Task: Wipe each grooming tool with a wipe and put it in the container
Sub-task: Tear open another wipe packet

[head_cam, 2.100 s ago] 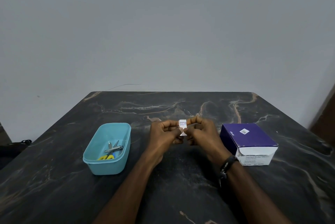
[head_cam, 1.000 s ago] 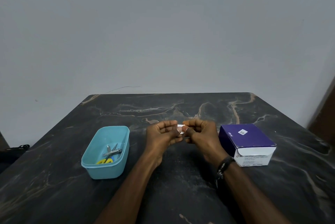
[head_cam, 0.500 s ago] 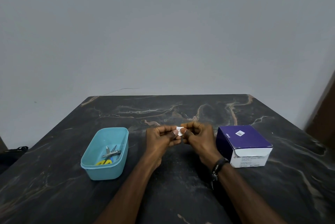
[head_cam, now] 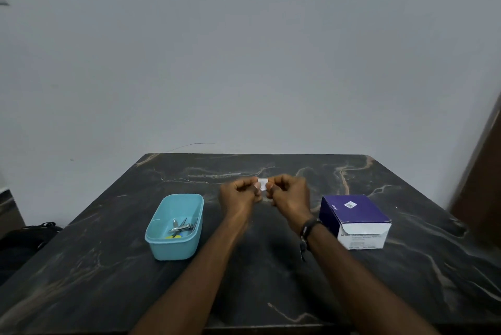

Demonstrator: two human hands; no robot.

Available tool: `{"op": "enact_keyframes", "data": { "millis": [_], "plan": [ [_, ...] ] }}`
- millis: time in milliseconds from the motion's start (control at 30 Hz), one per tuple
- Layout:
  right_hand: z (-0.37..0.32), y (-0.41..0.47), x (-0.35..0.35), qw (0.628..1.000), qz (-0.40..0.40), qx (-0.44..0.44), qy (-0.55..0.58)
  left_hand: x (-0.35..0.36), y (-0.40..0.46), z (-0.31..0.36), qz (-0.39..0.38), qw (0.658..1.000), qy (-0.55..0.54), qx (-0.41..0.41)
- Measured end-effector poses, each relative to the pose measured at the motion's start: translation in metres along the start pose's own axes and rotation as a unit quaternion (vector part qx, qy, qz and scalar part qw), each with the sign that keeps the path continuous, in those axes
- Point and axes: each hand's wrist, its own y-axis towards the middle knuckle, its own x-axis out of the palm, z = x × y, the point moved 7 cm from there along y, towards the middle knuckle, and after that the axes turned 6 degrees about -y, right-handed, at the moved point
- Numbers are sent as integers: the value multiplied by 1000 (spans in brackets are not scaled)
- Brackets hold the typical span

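A small white wipe packet (head_cam: 262,182) is pinched between the fingertips of my left hand (head_cam: 240,195) and my right hand (head_cam: 288,193), held above the middle of the dark marble table (head_cam: 257,280). Most of the packet is hidden by my fingers. To the left stands a light blue plastic container (head_cam: 174,226). Inside it lie a metal nail clipper (head_cam: 181,227) and scissors with yellow handles (head_cam: 173,237). A purple and white box (head_cam: 353,219) sits to the right of my right hand.
A grey wall rises behind the table. A dark bag (head_cam: 24,239) lies on the floor at the left. A brown door edge (head_cam: 485,172) shows at the far right. A dark band (head_cam: 309,226) is on my right wrist.
Both hands stayed together on the packet, which now shows as a smaller strip between the fingertips. The view has shifted slightly; container and box have not moved on the table.
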Motion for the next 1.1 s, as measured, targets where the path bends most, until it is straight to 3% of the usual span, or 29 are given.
{"op": "enact_keyframes", "data": {
  "millis": [333, 633, 900, 1100],
  "plan": [
    [-59, -15, -13, 996, 89, -1, 25, -1, -27, 74, 24, 996, 13, 88],
    [-46, -44, -43, 992, 125, 26, -14, 13, -55, 60, 3, 997, 27, 68],
    [-15, -89, -171, 965, 243, 60, -82, 118, -123, 22, -119, 993, 13, 24],
    [5, -155, -307, 914, 366, 104, -145, 227, -228, -1, -257, 966, -17, -11]
  ]
}}
